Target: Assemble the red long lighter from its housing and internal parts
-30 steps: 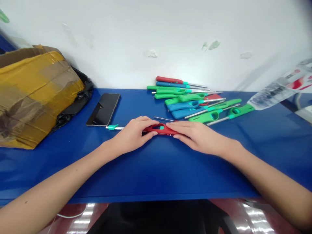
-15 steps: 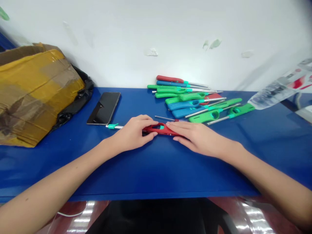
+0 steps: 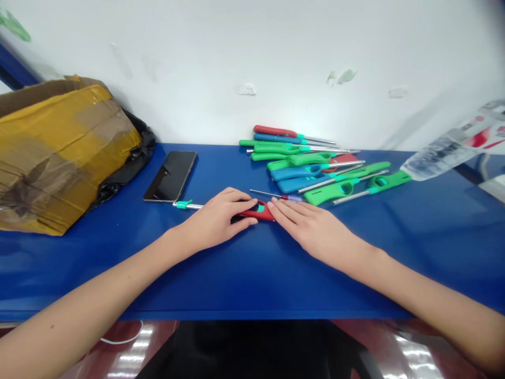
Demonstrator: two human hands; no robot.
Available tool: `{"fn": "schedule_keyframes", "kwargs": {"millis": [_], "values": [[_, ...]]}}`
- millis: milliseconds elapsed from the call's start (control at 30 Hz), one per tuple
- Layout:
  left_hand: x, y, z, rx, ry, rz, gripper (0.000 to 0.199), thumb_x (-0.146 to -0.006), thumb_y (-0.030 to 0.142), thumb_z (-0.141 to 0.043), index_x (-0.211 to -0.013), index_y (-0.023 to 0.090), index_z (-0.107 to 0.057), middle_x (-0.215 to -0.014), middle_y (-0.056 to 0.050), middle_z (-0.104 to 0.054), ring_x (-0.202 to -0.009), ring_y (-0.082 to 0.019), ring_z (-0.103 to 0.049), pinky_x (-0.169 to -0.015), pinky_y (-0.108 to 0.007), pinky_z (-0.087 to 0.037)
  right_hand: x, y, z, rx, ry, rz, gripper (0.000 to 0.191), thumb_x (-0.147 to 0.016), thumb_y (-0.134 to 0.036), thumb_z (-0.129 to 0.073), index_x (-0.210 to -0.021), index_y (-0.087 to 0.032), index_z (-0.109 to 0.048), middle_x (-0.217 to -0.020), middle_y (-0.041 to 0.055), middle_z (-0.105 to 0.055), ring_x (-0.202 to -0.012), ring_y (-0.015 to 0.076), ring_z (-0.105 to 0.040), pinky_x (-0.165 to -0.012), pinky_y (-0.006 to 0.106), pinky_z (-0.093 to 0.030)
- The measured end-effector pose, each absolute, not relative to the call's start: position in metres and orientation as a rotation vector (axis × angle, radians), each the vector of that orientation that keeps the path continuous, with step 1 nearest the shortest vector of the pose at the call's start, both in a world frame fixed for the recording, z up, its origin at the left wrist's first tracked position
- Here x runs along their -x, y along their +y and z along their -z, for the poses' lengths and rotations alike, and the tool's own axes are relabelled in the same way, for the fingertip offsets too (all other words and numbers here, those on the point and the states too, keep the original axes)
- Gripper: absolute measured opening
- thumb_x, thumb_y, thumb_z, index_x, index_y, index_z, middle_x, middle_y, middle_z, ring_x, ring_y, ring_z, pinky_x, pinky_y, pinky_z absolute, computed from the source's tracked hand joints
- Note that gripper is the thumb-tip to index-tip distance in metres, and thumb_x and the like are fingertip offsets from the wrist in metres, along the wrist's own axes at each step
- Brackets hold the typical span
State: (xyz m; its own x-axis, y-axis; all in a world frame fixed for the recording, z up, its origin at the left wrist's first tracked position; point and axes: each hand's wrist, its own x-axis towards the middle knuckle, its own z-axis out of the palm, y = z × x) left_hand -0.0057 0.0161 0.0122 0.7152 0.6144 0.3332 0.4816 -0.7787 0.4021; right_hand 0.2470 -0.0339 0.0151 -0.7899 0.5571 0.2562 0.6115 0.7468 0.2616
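A red stick lighter (image 3: 265, 212) with a turquoise trigger lies lengthwise on the blue table between my hands. My left hand (image 3: 219, 217) is closed around its front half, thumb on the near side and fingers on the far side. Its metal tube, with a turquoise piece (image 3: 183, 204) at the tip, sticks out to the left. My right hand (image 3: 313, 223) covers and presses on the lighter's right end, fingers close together; its thumb is hidden. Just behind the right fingers lies a thin screwdriver (image 3: 284, 197) with a purplish-red handle.
Several green, blue and red stick lighters (image 3: 300, 171) lie in a pile by the wall. At left are a phone (image 3: 170, 176), a taped cardboard box (image 3: 71, 158) and a black plastic bag (image 3: 134, 158). A clear plastic bottle (image 3: 437, 150) lies at right on the blue table (image 3: 244, 284).
My right hand has shifted slightly left and turned palm-down over the lighter's end, its thumb going out of sight. The left hand keeps its grip. The view has shifted a little.
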Motion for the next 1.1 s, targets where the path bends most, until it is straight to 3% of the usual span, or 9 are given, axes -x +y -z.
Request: {"fn": "schedule_keyframes", "kwargs": {"millis": [167, 300, 433, 533, 667, 800, 967, 1100], "values": [[0.005, 0.02, -0.016, -2.526, 0.937, -0.612, 0.03, -0.097, 0.031, -0.053, -0.12, 0.018, -0.068, -0.117, -0.008, -0.07, -0.109, -0.022, -0.061, -0.099, -0.037, -0.048, -0.249, -0.031, -0.015, 0.93, -2.735, 0.445, 0.045, -0.09, -0.001, -0.045, -0.134, -0.001, -0.055, -0.13, 0.0192, -0.064, -0.11, 0.0311, -0.067, -0.094, 0.044, -0.058], [0.005, 0.023, -0.021, -2.497, 1.035, -0.512, 0.032, -0.095, 0.036, -0.056, -0.116, 0.016, -0.07, -0.123, -0.011, -0.066, -0.114, -0.026, -0.058, -0.101, -0.041, -0.047, -0.249, -0.027, -0.013, 0.933, -2.65, 0.249, 0.036, -0.096, -0.013, -0.05, -0.129, -0.007, -0.061, -0.124, 0.0135, -0.069, -0.106, 0.0269, -0.069, -0.095, 0.041, -0.057], [0.006, 0.021, -0.024, -2.509, 1.062, -0.43, 0.031, -0.094, 0.039, -0.056, -0.109, 0.017, -0.071, -0.124, -0.01, -0.064, -0.119, -0.028, -0.052, -0.101, -0.043, -0.045, -0.247, -0.026, -0.01, 1.016, -2.503, -0.029, 0.034, -0.096, -0.021, -0.054, -0.127, -0.012, -0.064, -0.123, 0.0119, -0.07, -0.109, 0.0239, -0.068, -0.101, 0.039, -0.054], [0.008, 0.018, -0.028, -2.491, 1.031, -0.432, 0.029, -0.092, 0.041, -0.061, -0.107, 0.016, -0.066, -0.116, -0.009, -0.066, -0.111, -0.025, -0.056, -0.097, -0.039, -0.047, -0.246, -0.027, -0.01, 1.083, -2.42, -0.155, 0.036, -0.093, -0.022, -0.058, -0.127, -0.013, -0.064, -0.123, 0.0122, -0.07, -0.114, 0.0245, -0.066, -0.102, 0.038, -0.053], [0.01, 0.014, -0.033, -2.496, 1.001, -0.364, 0.04, -0.089, 0.043, -0.065, -0.122, 0.02, -0.059, -0.11, -0.007, -0.066, -0.101, -0.023, -0.06, -0.088, -0.035, -0.05, -0.246, -0.027, -0.016, 1.108, -2.427, -0.193, 0.035, -0.092, -0.021, -0.058, -0.126, -0.012, -0.064, -0.124, 0.0131, -0.069, -0.116, 0.0264, -0.065, -0.1, 0.039, -0.053], [0.012, 0.015, -0.034, -2.556, 0.876, -0.354, 0.046, -0.092, 0.029, -0.062, -0.136, 0.022, -0.051, -0.117, -0.007, -0.065, -0.103, -0.021, -0.062, -0.091, -0.033, -0.048, -0.247, -0.025, -0.025, 1.093, -2.425, -0.298, 0.036, -0.091, -0.02, -0.059, -0.127, -0.013, -0.062, -0.123, 0.0125, -0.069, -0.113, 0.0249, -0.066, -0.099, 0.037, -0.054], [0.013, 0.013, -0.033, -2.553, 0.855, -0.501, 0.047, -0.092, 0.023, -0.062, -0.137, 0.018, -0.05, -0.12, -0.008, -0.065, -0.104, -0.019, -0.062, -0.091, -0.029, -0.048, -0.251, -0.024, -0.027, 1.025, -2.368, -0.259, 0.034, -0.091, -0.022, -0.059, -0.125, -0.017, -0.062, -0.122, 0.0111, -0.068, -0.107, 0.0232, -0.067, -0.094, 0.035, -0.056], [0.011, 0.01, -0.036, -2.539, 0.899, -0.548, 0.047, -0.09, 0.028, -0.065, -0.134, 0.018, -0.054, -0.113, -0.008, -0.068, -0.096, -0.019, -0.064, -0.083, -0.028, -0.049, -0.253, -0.024, -0.025, 1.001, -2.371, -0.182, 0.032, -0.093, -0.021, -0.056, -0.124, -0.018, -0.063, -0.122, 0.0111, -0.066, -0.107, 0.0226, -0.067, -0.093, 0.036, -0.056]]}}
